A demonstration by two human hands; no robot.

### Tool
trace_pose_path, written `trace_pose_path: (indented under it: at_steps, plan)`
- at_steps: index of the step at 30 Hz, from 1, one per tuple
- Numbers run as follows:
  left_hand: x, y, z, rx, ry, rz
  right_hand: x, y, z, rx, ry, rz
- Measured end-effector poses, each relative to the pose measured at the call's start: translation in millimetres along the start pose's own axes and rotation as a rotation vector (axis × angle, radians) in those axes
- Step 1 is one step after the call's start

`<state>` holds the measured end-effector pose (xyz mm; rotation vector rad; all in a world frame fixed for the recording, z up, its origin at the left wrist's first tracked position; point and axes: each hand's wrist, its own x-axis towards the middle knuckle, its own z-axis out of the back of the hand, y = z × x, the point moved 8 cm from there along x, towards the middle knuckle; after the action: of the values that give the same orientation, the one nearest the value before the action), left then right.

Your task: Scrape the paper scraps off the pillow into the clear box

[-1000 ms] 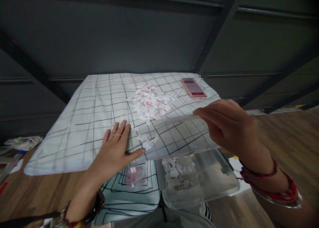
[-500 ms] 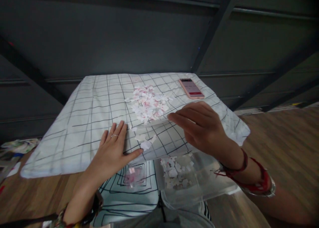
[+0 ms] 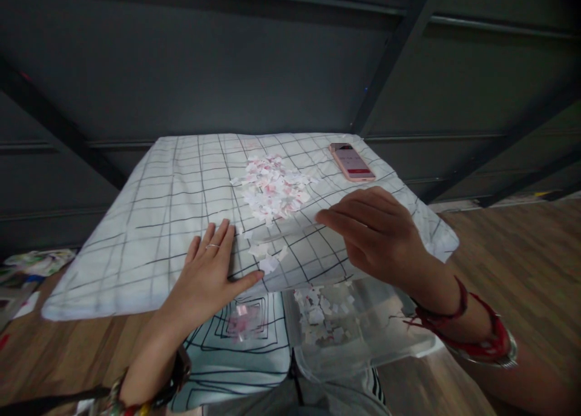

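Note:
My left hand (image 3: 211, 270) lies flat on the white checked cloth (image 3: 167, 186), fingers stretched and thumb out to the side. By its thumb tip are several loose paper scraps (image 3: 269, 263). Farther back sits a heap of torn white and pinkish paper bits (image 3: 275, 189). To the right of the heap, my right hand (image 3: 379, 234) is raised above the cloth with its fingers pressed together. A faint, see-through edge runs left from these fingertips; what they hold I cannot make out. Below this hand, a clear plastic box (image 3: 385, 337) contains more paper scraps.
A phone in a pink case (image 3: 353, 161) lies at the cloth's back right. Near my lap, a clear packet with pink contents (image 3: 245, 322) rests on a pale blue patterned surface (image 3: 236, 367). A dark panelled wall (image 3: 254, 71) stands behind the table.
My right hand has shifted slightly to the right, though the whole view has also moved a little that way. My left hand stays flat, and the paper heap looks the same.

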<state>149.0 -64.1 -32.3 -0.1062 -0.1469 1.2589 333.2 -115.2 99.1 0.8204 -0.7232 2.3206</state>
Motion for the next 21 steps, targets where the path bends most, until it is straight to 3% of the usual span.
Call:
trace_pose_path:
  at_steps: [6, 21]
  plan:
    - [0, 1, -1, -0.038, -0.008, -0.012, 3, 3, -2, 0.058, 0.015, 0.021]
    - [0, 1, -3, 0.014, 0.064, 0.025, -4, -11, -8, -0.096, 0.005, -0.014]
